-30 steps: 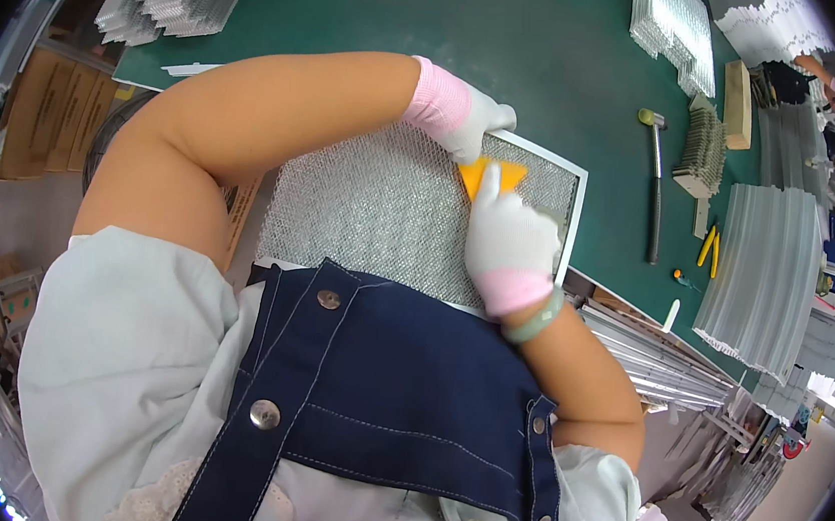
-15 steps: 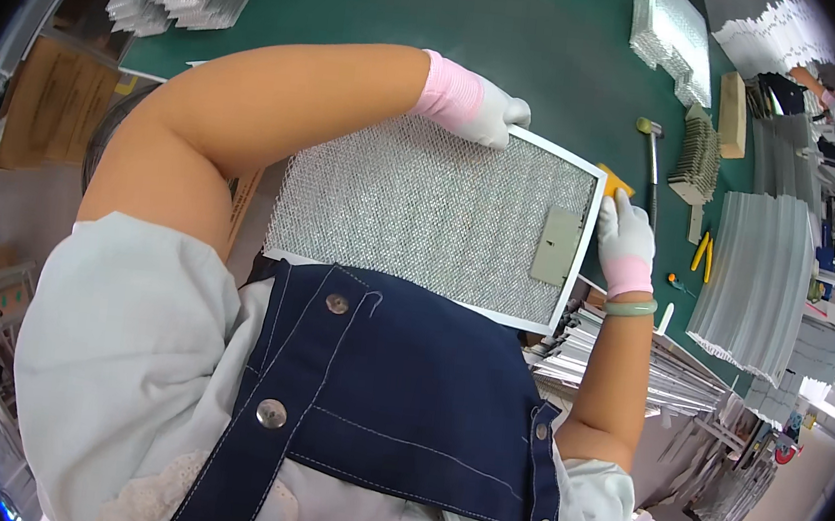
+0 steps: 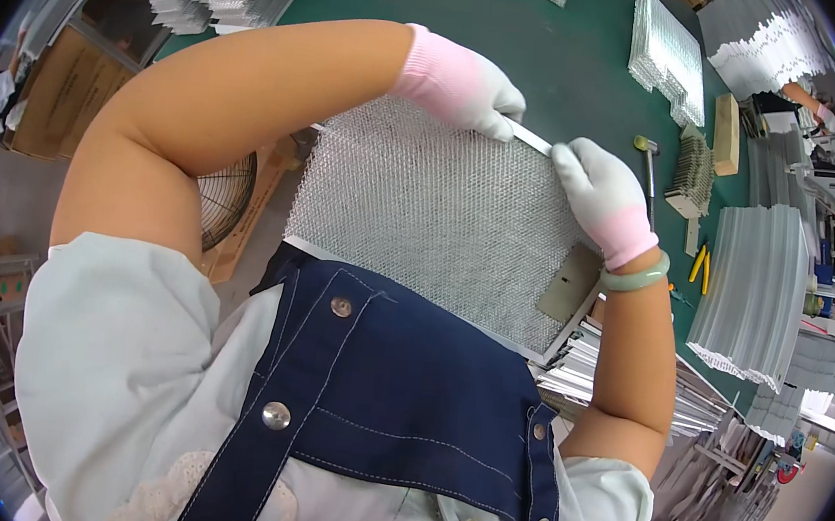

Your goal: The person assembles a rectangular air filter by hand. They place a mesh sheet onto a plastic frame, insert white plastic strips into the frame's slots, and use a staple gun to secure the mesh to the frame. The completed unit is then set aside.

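A silver mesh filter panel point(image 3: 423, 201) with a thin white metal frame point(image 3: 533, 139) lies tilted in front of me, its near edge against my apron. My left hand point(image 3: 469, 90), in a white glove with a pink cuff, is closed over the frame's far edge. Farther right along that edge, my gloved right hand point(image 3: 600, 190) pinches the frame near the corner. Below it, a flat grey-green plate point(image 3: 571, 283) sits on the mesh by the right side. What may lie under the right palm is hidden.
On the green table point(image 3: 556, 73) at right are a hammer point(image 3: 648, 147), a stack of small metal pieces point(image 3: 692, 176), a wooden block point(image 3: 726, 135), yellow-handled pliers point(image 3: 706, 268) and stacked silver sheets point(image 3: 751, 293). A fan point(image 3: 228, 197) stands at left. A co-worker's hand point(image 3: 826, 119) shows far right.
My right hand has moved up and left from the panel's right side to its far edge. The orange piece by its fingers is out of sight. The panel has turned slightly clockwise.
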Tool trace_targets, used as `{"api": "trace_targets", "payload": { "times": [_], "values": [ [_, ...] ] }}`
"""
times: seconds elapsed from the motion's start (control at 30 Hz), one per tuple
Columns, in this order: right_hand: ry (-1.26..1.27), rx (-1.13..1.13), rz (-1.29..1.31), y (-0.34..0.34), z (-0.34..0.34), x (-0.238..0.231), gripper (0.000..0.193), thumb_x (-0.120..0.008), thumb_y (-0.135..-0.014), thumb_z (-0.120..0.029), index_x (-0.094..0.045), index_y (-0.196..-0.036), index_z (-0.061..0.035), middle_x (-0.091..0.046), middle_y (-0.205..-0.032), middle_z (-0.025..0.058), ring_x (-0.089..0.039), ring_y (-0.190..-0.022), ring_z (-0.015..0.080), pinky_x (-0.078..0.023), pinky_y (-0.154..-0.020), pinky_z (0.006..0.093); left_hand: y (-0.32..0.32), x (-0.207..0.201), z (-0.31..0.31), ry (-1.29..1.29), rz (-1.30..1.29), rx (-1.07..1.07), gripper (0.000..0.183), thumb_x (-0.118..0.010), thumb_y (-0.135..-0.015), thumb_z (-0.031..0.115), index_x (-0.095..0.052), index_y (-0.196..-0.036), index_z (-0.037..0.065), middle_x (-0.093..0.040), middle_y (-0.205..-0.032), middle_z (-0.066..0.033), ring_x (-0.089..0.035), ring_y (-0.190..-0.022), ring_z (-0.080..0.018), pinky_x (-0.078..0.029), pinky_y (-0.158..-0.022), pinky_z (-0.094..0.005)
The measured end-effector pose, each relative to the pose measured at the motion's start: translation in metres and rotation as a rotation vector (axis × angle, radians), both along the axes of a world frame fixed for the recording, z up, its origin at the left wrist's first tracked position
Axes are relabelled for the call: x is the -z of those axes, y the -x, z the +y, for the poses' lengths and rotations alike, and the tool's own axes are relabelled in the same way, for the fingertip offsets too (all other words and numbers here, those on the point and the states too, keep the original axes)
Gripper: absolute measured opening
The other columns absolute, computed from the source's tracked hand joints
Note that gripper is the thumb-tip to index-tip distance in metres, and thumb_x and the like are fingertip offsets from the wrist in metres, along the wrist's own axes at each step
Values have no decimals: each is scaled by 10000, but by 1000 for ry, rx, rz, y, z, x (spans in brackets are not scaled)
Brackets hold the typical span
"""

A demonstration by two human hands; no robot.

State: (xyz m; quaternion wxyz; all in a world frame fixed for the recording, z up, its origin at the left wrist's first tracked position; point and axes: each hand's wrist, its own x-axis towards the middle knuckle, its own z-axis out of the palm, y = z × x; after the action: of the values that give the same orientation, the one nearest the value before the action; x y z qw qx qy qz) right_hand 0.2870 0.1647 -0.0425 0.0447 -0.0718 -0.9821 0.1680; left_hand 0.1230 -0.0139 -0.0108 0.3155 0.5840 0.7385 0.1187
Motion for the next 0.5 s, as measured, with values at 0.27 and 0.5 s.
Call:
{"api": "trace_targets", "payload": {
  "times": [0.27,0.5],
  "values": [
    [-59,-36,102,-22,-24,-8,411,-537,-981,-407,-593,-782,-52,-589,-671,157,-607,-669,369,-474,-613,454,-10,18,-33,-265,276,88,283,-498,-1004,300,-603,-1038,40,-648,-798,-142,-647,-762,-330,-522,-728,-424],
    [-161,-27,136,-31,-32,-5,413,-550,-972,-410,-578,-760,-57,-579,-661,167,-606,-661,374,-470,-605,464,-3,26,-55,-348,402,93,278,-491,-999,296,-581,-925,43,-615,-709,-140,-633,-682,-341,-505,-646,-432]
  ]
}}
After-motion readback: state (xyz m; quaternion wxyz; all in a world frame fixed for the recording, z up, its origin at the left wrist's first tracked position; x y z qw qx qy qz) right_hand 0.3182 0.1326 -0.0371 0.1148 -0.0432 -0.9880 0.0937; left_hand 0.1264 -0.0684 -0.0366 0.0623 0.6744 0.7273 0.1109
